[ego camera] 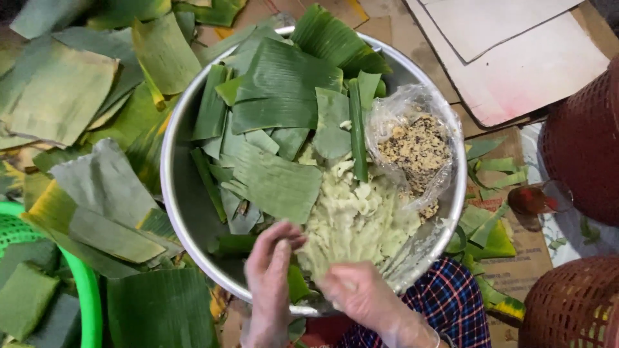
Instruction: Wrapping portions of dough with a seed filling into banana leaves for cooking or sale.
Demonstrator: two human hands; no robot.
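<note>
Now filling: left hand [269, 277], fingers loosely bent, touching a folded banana leaf piece [296, 283] at the near rim of the steel basin [169, 161]. Right hand [361, 293], fingers curled, resting at the edge of the pale dough heap [354, 222]; whether pinching any, cannot tell. Next probably calls for scooping dough onto that leaf, then reaching the bag of crumbly filling [416, 151].

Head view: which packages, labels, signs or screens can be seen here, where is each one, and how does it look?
Plastic bag: inside the metal bowl, right side; clear, crumpled, open, holding a speckled tan and dark crumbly filling.
Cardboard sheets: flattened on the floor, upper right; pale pinkish-white faces, brown edges.
No labels, signs or screens are visible.
</note>
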